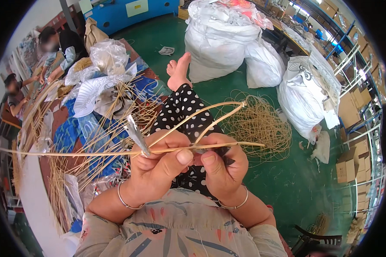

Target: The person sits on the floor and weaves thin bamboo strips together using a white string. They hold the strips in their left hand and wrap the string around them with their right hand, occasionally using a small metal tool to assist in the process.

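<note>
In front of my lap, both hands hold a frame of thin split bamboo strips (pixel 103 153). One long strip runs crosswise, and a bent loop (pixel 210 109) rises from it to a tip at the upper right. My left hand (pixel 163 167) is closed, its thumb pressing the crosswise strip. A silvery metal tool (pixel 136 133) sticks up from between its fingers; its other end is hidden, so its kind is unclear. My right hand (pixel 225 165) pinches the strip near the joint. A small dark piece (pixel 228 161) shows by its fingers.
Bamboo sticks (pixel 103 141) lie heaped on a table to the left, with patterned sheets (pixel 99 92) and plastic bags. A tangled coil of thin cane (pixel 261 128) lies on the green floor at right. Big white sacks (pixel 221 40) stand ahead. Two people (pixel 58 55) sit at far left.
</note>
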The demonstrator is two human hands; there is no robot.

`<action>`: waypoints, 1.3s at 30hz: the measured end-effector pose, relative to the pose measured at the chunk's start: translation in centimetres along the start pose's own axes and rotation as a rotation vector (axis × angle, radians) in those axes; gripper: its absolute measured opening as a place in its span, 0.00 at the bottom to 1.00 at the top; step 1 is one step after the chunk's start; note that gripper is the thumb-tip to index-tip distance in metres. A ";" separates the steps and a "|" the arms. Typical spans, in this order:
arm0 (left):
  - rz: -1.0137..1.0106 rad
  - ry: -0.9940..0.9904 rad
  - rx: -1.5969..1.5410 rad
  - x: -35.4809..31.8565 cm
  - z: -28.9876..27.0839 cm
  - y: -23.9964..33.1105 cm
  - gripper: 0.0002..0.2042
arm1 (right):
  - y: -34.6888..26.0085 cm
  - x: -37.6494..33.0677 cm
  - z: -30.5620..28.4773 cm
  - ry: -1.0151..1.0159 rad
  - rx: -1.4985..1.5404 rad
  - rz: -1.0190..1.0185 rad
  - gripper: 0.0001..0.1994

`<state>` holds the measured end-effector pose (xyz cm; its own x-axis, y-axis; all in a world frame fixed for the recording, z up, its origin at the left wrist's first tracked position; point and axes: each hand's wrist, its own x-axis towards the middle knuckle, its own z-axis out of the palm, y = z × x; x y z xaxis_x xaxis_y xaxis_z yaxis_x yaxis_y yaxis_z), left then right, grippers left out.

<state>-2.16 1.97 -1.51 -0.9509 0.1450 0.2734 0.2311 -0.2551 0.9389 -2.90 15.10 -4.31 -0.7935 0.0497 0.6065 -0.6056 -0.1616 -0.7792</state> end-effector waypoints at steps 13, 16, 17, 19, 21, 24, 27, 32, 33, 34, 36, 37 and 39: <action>0.041 0.071 0.095 0.8 -2.0 -1.1 0.11 | 2.5 1.3 -0.4 -0.262 -0.224 -0.062 0.05; 0.109 0.164 -0.087 1.0 -4.0 -1.6 0.06 | 3.2 1.2 -0.2 -0.283 -0.292 0.000 0.04; 0.094 0.273 -0.059 1.2 -4.2 -0.9 0.06 | 3.9 1.1 -0.1 -0.317 -0.291 0.066 0.06; 0.146 0.250 -0.052 1.3 -4.9 -0.6 0.05 | 5.4 0.9 0.4 -0.370 -0.301 0.181 0.07; 0.192 0.178 -0.050 1.2 -5.6 -0.2 0.05 | 6.3 1.2 1.7 -0.453 -0.175 0.380 0.09; 0.159 0.214 0.133 0.8 -4.9 1.0 0.10 | 8.1 1.1 3.7 -0.558 0.139 0.612 0.11; 0.148 0.075 0.173 0.5 -5.1 2.2 0.10 | 9.4 2.0 4.1 -0.652 0.142 0.632 0.09; 0.219 -0.417 0.178 0.0 -5.7 2.8 0.06 | 2.8 6.4 1.5 -0.694 0.469 0.615 0.05; 0.234 -0.530 0.148 0.1 -5.4 2.8 0.06 | 1.4 7.0 1.1 -0.781 0.578 0.497 0.06; 0.241 -0.607 0.125 0.5 -4.9 2.8 0.06 | -0.1 7.2 0.8 -0.859 0.655 0.373 0.08; 0.227 -0.730 0.098 0.6 -4.3 2.7 0.06 | -2.0 6.9 0.4 -0.960 0.794 0.241 0.10; 0.214 -0.768 0.088 0.7 -4.2 2.3 0.06 | -2.5 6.5 0.2 -0.984 0.848 0.229 0.10; 0.197 -0.826 0.082 0.7 -3.8 2.5 0.06 | -2.6 5.2 0.3 -1.028 0.952 0.214 0.12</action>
<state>-3.00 -2.19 0.27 -0.4440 0.7638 0.4685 0.4213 -0.2835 0.8615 -5.43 15.49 0.94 -0.2173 -0.7220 0.6569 0.1172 -0.6874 -0.7167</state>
